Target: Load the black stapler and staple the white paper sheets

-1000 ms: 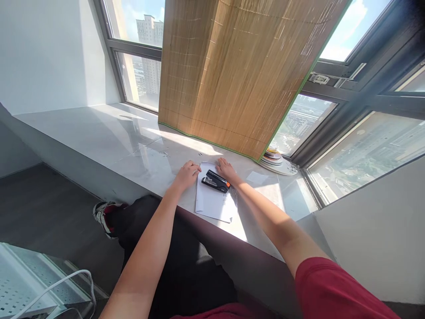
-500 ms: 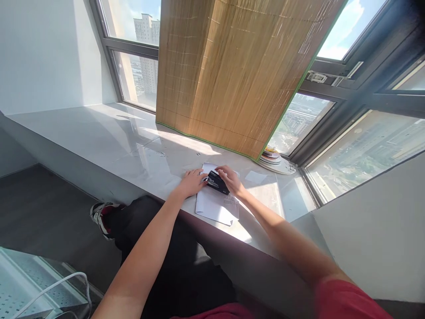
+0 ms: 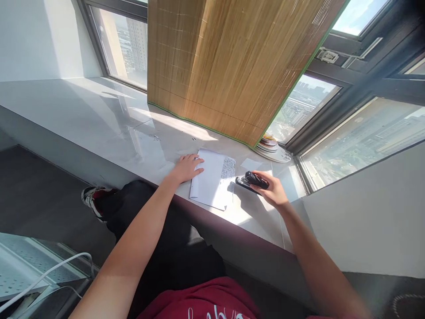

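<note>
White sheets of paper (image 3: 210, 177) lie on the pale window ledge (image 3: 179, 133), with dark print along their right part. My left hand (image 3: 188, 168) rests with spread fingers on the left edge of the paper. To the right of the sheets, my right hand (image 3: 272, 189) is closed around a black stapler (image 3: 254, 179). The stapler's front points left toward the paper, and its shadow falls on the ledge below it.
A bamboo blind (image 3: 222, 66) hangs down to the ledge behind the paper. Stacked plates (image 3: 270, 148) stand at its lower right corner. A small pale sheet (image 3: 251, 164) lies behind the stapler. Small bits (image 3: 155, 138) lie farther left. Windows line the back.
The black stapler has moved right in my right hand, off the paper, and turned. My left hand has let go of it and now lies flat on the paper's edge. The view has shifted.
</note>
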`<action>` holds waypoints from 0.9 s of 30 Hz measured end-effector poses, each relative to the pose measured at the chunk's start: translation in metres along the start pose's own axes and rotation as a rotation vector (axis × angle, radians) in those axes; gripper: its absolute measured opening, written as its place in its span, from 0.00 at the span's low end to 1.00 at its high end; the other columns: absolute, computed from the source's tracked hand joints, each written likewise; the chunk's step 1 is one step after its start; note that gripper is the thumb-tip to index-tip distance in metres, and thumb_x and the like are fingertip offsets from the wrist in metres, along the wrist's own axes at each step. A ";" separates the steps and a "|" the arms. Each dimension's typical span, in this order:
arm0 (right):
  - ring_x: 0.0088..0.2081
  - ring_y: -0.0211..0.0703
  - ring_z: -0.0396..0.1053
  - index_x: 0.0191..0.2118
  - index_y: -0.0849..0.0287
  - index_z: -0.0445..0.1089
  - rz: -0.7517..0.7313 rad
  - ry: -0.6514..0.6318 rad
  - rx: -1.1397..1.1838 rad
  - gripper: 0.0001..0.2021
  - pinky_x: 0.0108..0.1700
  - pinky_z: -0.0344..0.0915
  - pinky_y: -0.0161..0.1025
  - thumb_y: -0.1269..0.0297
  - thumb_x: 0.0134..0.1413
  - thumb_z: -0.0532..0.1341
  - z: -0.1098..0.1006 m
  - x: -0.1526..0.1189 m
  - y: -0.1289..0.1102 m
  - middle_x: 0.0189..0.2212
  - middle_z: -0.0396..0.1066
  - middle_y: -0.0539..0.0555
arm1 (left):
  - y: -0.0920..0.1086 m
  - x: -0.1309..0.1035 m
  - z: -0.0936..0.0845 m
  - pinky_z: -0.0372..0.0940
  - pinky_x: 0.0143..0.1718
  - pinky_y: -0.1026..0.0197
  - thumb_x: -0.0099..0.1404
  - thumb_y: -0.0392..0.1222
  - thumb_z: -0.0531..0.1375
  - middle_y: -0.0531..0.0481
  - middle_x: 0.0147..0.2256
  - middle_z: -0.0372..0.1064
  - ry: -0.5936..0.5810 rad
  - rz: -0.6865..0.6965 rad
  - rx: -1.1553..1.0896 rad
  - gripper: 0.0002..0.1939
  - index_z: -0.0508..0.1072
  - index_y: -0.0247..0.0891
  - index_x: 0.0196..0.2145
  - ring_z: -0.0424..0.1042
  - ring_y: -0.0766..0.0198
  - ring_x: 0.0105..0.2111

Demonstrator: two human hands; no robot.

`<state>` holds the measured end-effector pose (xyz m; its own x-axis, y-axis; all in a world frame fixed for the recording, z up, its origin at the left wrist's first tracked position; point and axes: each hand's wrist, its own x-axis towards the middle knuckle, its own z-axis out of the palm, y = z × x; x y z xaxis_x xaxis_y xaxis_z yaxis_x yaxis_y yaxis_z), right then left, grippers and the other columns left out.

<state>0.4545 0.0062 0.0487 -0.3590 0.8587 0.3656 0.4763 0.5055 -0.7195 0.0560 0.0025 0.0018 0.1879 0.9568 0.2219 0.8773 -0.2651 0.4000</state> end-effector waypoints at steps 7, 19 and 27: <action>0.52 0.66 0.82 0.50 0.48 0.84 0.105 -0.167 0.030 0.22 0.57 0.80 0.65 0.47 0.52 0.77 -0.014 -0.038 0.009 0.50 0.84 0.59 | 0.005 0.001 -0.004 0.53 0.75 0.36 0.75 0.47 0.63 0.37 0.70 0.67 0.036 -0.022 -0.029 0.21 0.78 0.44 0.63 0.65 0.41 0.71; 0.44 0.56 0.80 0.66 0.50 0.75 -0.216 -0.111 -0.149 0.23 0.50 0.79 0.57 0.55 0.69 0.66 0.026 -0.041 -0.010 0.44 0.82 0.57 | 0.074 -0.025 0.003 0.41 0.79 0.32 0.73 0.64 0.65 0.43 0.78 0.55 -0.305 0.355 -0.111 0.35 0.72 0.51 0.72 0.52 0.41 0.78; 0.40 0.53 0.76 0.55 0.49 0.76 -0.347 0.029 -0.262 0.13 0.44 0.77 0.54 0.60 0.68 0.69 0.037 -0.042 -0.005 0.41 0.77 0.56 | 0.087 -0.029 0.003 0.35 0.76 0.21 0.75 0.65 0.61 0.47 0.77 0.56 -0.326 0.353 -0.025 0.31 0.71 0.59 0.71 0.48 0.35 0.78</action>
<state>0.4380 -0.0357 0.0151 -0.5128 0.6343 0.5786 0.5204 0.7656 -0.3781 0.1285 -0.0478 0.0281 0.6047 0.7942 0.0590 0.7247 -0.5795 0.3729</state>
